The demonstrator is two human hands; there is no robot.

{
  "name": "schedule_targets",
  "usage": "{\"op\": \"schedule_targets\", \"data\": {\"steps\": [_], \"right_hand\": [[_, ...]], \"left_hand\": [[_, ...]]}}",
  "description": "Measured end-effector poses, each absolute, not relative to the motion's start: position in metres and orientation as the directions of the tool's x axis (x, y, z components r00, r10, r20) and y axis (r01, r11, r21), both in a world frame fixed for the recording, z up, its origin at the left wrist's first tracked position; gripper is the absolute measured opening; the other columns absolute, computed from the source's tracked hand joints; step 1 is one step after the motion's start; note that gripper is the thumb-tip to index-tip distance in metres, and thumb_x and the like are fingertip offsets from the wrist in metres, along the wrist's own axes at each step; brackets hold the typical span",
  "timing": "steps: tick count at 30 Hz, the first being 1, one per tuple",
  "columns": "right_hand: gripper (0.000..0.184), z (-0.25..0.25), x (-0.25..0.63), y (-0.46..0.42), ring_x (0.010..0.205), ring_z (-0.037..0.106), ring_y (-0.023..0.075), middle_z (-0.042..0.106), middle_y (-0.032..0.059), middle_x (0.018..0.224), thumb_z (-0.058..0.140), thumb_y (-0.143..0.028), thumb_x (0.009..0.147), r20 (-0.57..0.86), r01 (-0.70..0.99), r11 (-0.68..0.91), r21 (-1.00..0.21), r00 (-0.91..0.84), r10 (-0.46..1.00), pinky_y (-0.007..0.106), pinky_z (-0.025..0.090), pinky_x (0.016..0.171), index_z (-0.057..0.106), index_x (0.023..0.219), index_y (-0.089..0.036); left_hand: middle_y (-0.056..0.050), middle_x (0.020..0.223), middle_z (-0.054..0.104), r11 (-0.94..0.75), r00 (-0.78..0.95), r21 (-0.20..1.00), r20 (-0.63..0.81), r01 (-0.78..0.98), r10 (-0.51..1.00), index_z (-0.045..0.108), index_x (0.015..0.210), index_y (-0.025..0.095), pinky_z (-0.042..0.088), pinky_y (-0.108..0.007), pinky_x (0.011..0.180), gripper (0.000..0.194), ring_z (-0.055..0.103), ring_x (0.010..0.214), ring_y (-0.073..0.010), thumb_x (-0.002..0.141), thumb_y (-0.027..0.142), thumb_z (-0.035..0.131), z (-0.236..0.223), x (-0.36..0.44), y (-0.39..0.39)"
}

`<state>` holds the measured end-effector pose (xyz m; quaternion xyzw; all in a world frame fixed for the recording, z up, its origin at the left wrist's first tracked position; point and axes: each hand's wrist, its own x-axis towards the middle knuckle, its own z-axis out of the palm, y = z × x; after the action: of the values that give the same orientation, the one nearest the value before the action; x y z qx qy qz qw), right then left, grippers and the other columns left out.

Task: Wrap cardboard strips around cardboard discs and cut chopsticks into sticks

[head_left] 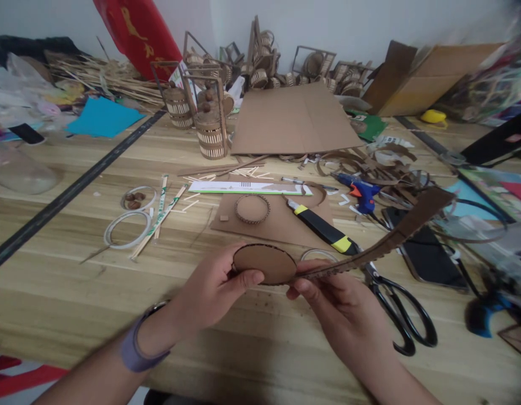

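Note:
My left hand (218, 287) grips a brown cardboard disc (266, 264), its thumb lying across the near rim. A corrugated cardboard strip (395, 239) meets the disc's right edge and runs up to the right in a curve. My right hand (340, 298) pinches this strip close to where it touches the disc. Just beyond, a small cardboard ring (252, 209) lies on a flat cardboard piece (277, 225). A black and yellow utility knife (323, 228) rests right of the ring. Black-handled scissors (401, 309) lie by my right hand, partly behind the strip.
A blue glue gun (359, 191) and a phone (429, 256) lie at right. Tape rolls (127, 229) and wrapped chopsticks (161, 211) are at left. Behind stand small tiered cardboard baskets (212, 135), a large cardboard sheet (296, 121) and an open box (416, 81).

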<state>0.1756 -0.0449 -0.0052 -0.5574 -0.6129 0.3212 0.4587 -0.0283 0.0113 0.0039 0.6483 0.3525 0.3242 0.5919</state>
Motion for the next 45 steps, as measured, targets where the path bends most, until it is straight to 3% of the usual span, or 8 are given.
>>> {"op": "schedule_targets", "data": {"steps": [14, 17, 19, 22, 25, 30, 34, 45], "right_hand": [[0.017, -0.001, 0.174, -0.037, 0.061, 0.066, 0.0142, 0.070, -0.0010, 0.068, 0.057, -0.018, 0.084, 0.256, 0.579, 0.281, -0.765, -0.127, 0.958, 0.020, 0.050, 0.055, 0.062, 0.069, -0.023], [0.018, -0.001, 0.174, -0.036, 0.060, 0.067, 0.0146, 0.072, 0.0000, 0.068, 0.057, -0.020, 0.084, 0.243, 0.548, 0.264, -0.794, -0.112, 0.964, 0.020, 0.052, 0.055, 0.063, 0.067, -0.023], [0.020, -0.001, 0.172, -0.037, 0.058, 0.068, 0.0146, 0.072, 0.0001, 0.067, 0.059, -0.024, 0.085, 0.207, 0.497, 0.221, -0.839, -0.083, 0.975, 0.020, 0.053, 0.054, 0.064, 0.067, -0.023], [0.019, -0.001, 0.168, -0.040, 0.057, 0.070, 0.0155, 0.072, 0.0009, 0.066, 0.062, -0.030, 0.087, 0.149, 0.364, 0.145, -0.920, -0.018, 0.989, 0.021, 0.054, 0.052, 0.065, 0.070, -0.022], [0.023, -0.002, 0.161, -0.042, 0.056, 0.070, 0.0172, 0.072, 0.0024, 0.065, 0.066, -0.041, 0.087, 0.102, 0.208, 0.099, -0.973, 0.002, 0.995, 0.023, 0.056, 0.052, 0.065, 0.075, -0.021], [0.031, -0.002, 0.158, -0.043, 0.057, 0.071, 0.0174, 0.073, 0.0035, 0.064, 0.067, -0.049, 0.086, 0.054, 0.156, 0.056, -0.986, -0.018, 0.998, 0.023, 0.057, 0.055, 0.067, 0.079, -0.020], [0.028, 0.000, 0.166, -0.041, 0.058, 0.071, 0.0149, 0.074, 0.0007, 0.064, 0.071, -0.048, 0.084, 0.082, 0.117, 0.071, -0.991, 0.090, 0.993, 0.020, 0.056, 0.055, 0.069, 0.093, -0.021], [0.021, 0.003, 0.171, -0.044, 0.056, 0.070, 0.0146, 0.073, 0.0008, 0.062, 0.071, -0.043, 0.085, 0.103, 0.154, 0.089, -0.984, 0.084, 0.991, 0.019, 0.055, 0.053, 0.071, 0.088, -0.021]], "left_hand": [[-0.004, 0.091, 0.065, -0.316, 0.585, 0.865, 0.032, 0.390, 0.810, 0.062, 0.095, 0.017, 0.045, -0.029, 0.073, 0.014, 0.061, 0.084, -0.0202, 0.090, 0.030, 0.057, 0.011, -0.034, 0.015], [-0.002, 0.088, 0.063, -0.293, 0.575, 0.883, 0.032, 0.367, 0.817, 0.063, 0.091, 0.018, 0.044, -0.027, 0.069, 0.013, 0.060, 0.081, -0.0187, 0.090, 0.030, 0.059, 0.011, -0.036, 0.014], [-0.002, 0.087, 0.064, -0.168, 0.545, 0.942, -0.019, 0.291, 0.838, 0.063, 0.090, 0.019, 0.045, -0.026, 0.066, 0.016, 0.061, 0.079, -0.0178, 0.088, 0.034, 0.062, 0.008, -0.035, 0.013], [-0.001, 0.092, 0.069, 0.108, 0.520, 0.994, -0.095, 0.004, 0.849, 0.064, 0.097, 0.020, 0.050, -0.025, 0.072, 0.025, 0.065, 0.086, -0.0183, 0.081, 0.037, 0.073, 0.002, -0.030, 0.009], [-0.003, 0.101, 0.074, 0.267, 0.567, 0.939, -0.101, -0.218, 0.818, 0.063, 0.111, 0.021, 0.054, -0.030, 0.081, 0.039, 0.069, 0.093, -0.0207, 0.077, 0.032, 0.079, 0.000, -0.020, 0.002], [-0.004, 0.099, 0.078, 0.212, 0.476, 0.965, -0.116, -0.154, 0.872, 0.074, 0.100, 0.018, 0.055, -0.029, 0.085, 0.020, 0.071, 0.096, -0.0212, 0.083, 0.029, 0.072, 0.003, -0.013, -0.002], [-0.003, 0.103, 0.079, 0.220, 0.394, 0.966, -0.153, -0.132, 0.906, 0.076, 0.102, 0.019, 0.057, -0.029, 0.084, 0.024, 0.072, 0.097, -0.0224, 0.080, 0.030, 0.075, 0.004, -0.016, -0.001], [-0.002, 0.107, 0.078, 0.124, 0.508, 0.990, -0.076, -0.062, 0.858, 0.075, 0.111, 0.024, 0.055, -0.030, 0.090, 0.027, 0.070, 0.103, -0.0219, 0.087, 0.035, 0.070, 0.003, -0.021, 0.002]]}}
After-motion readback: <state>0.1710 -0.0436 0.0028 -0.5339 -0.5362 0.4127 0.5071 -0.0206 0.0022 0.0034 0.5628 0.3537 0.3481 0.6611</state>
